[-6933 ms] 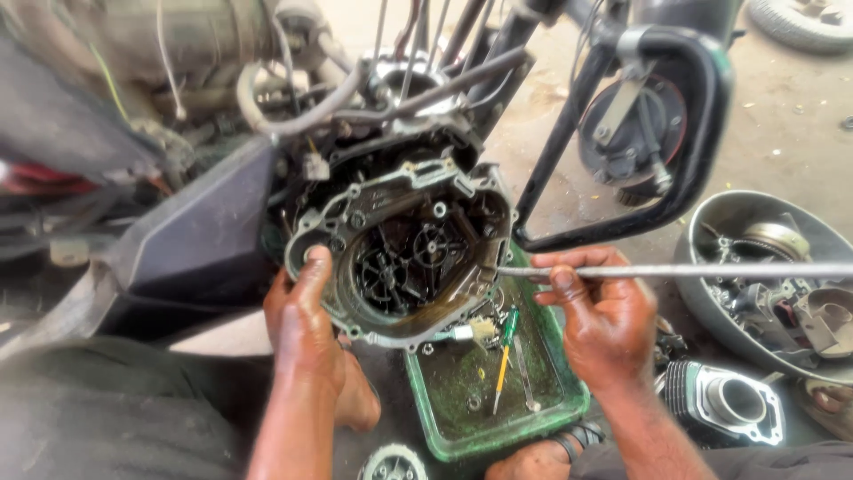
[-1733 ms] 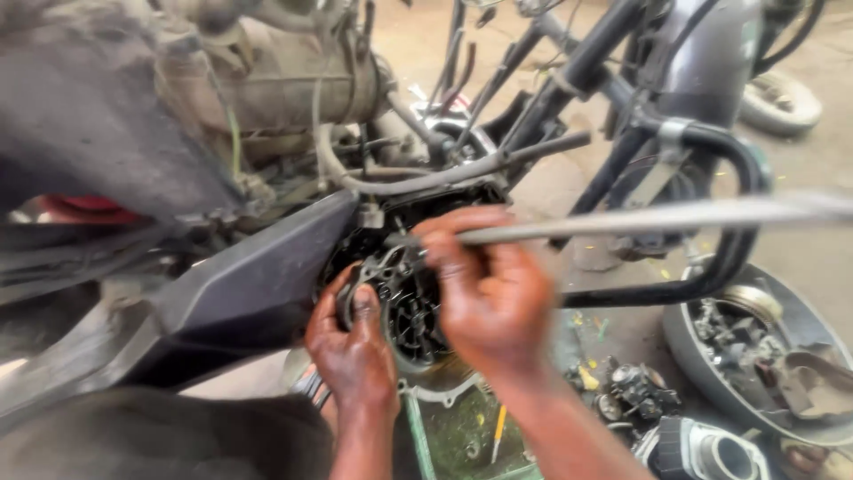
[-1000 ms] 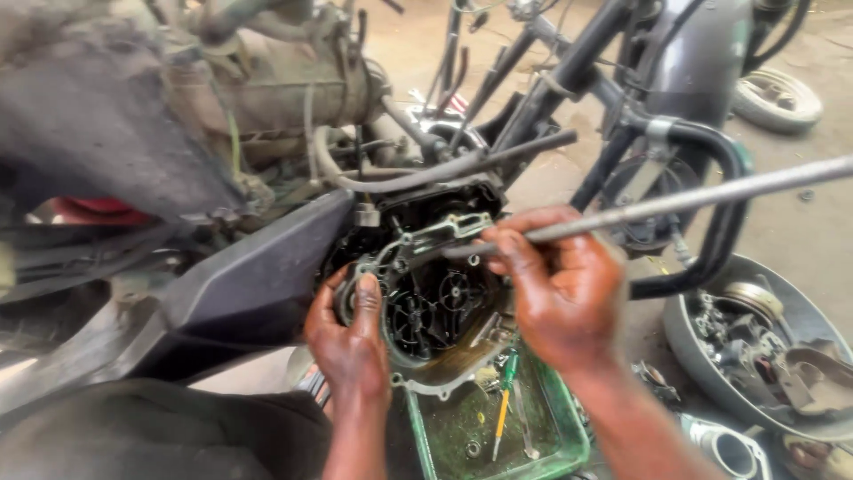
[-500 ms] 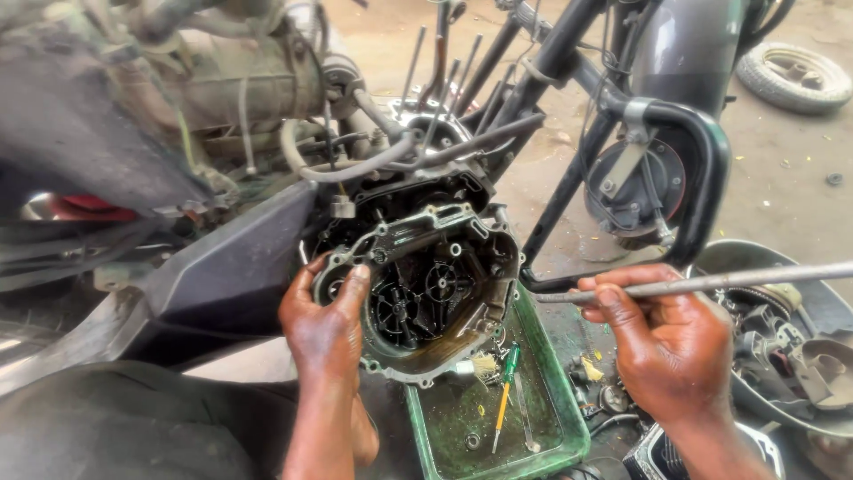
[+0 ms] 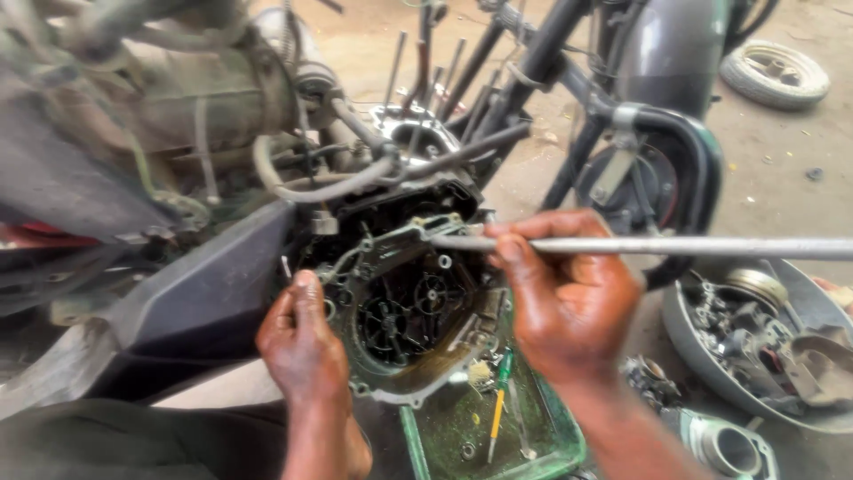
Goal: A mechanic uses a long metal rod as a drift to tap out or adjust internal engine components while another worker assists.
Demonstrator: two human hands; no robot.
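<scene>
The right hand [image 5: 573, 307] clenches a long metal rod [image 5: 675, 246], its tip at the upper rim of the open engine case [image 5: 404, 311]. The left hand [image 5: 302, 342] presses flat on the case's left rim, grasping nothing. The cover is off and the gears are exposed. A green tray [image 5: 542, 436] lies directly below; frame tubes [image 5: 533, 67] crowd above, leaving little room.

Two bare hands, left hand [image 5: 300, 351] and right hand [image 5: 569, 307], smeared with dark grease. No gloves, rings or watch. Forearms [image 5: 322, 440] bare, no sleeves showing. Short nails on fingers [image 5: 511, 253], oily sheen.
</scene>
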